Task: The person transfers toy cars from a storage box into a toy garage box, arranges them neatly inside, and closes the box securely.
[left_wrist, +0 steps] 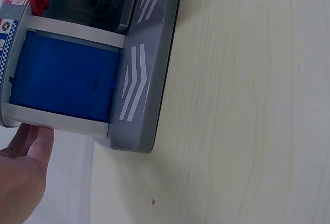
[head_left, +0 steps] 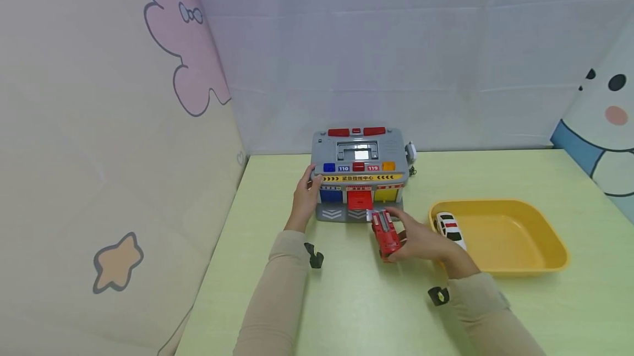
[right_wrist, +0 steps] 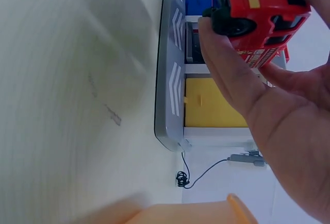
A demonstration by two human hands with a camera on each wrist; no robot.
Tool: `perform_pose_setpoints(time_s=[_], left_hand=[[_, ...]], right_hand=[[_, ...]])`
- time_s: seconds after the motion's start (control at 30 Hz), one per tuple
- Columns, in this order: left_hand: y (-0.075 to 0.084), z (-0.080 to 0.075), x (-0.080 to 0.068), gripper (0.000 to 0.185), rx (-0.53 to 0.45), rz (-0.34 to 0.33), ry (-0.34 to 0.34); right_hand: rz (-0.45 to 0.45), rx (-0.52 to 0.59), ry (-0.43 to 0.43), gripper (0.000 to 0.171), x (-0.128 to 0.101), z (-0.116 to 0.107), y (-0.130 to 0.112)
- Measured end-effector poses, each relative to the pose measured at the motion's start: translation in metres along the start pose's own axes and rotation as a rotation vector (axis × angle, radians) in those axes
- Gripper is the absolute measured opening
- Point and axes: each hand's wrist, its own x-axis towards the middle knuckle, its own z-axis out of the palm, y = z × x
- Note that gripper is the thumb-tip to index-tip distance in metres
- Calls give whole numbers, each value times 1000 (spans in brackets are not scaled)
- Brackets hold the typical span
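While left hand (head_left: 306,193) steadies the grey plastic toy garage (head_left: 360,171), right hand (head_left: 418,240) grips the red plastic toy fire truck (head_left: 385,233) by its sides: light, rigid, probably slick.

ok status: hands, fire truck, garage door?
Left hand steadies toy station. Right hand grips red fire truck at the ramp. Red middle door open, path unobstructed.

ITEM COUNT

One toy garage station (head_left: 360,174) on table (head_left: 356,301). Three bay doors on its front: one blue, one red, one yellow. Two toy vehicles: one red fire truck (head_left: 385,233) just before the station, one white car (head_left: 449,228) right of it. One yellow tray (head_left: 520,240).
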Motion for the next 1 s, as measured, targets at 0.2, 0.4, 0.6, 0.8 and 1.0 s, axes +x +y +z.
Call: perform_pose_setpoints(time_s=[0.2,0.4,0.6,0.8,1.0], left_hand=[[1,0,-1,55,0,-1,0],[2,0,-2,55,-7,-4,-5],[2,-1,-2,54,-5,10,-4],[0,-1,-1,57,-7,9,-3],[-1,-1,-1,56,0,27,-5]], right_hand=[[-26,-81,19,109,10,3,1],[-20,-113,34,109,16,6,2],[-38,-110,42,110,24,8,6],[-53,-147,75,113,32,11,4],[-13,-164,101,117,37,14,2]])
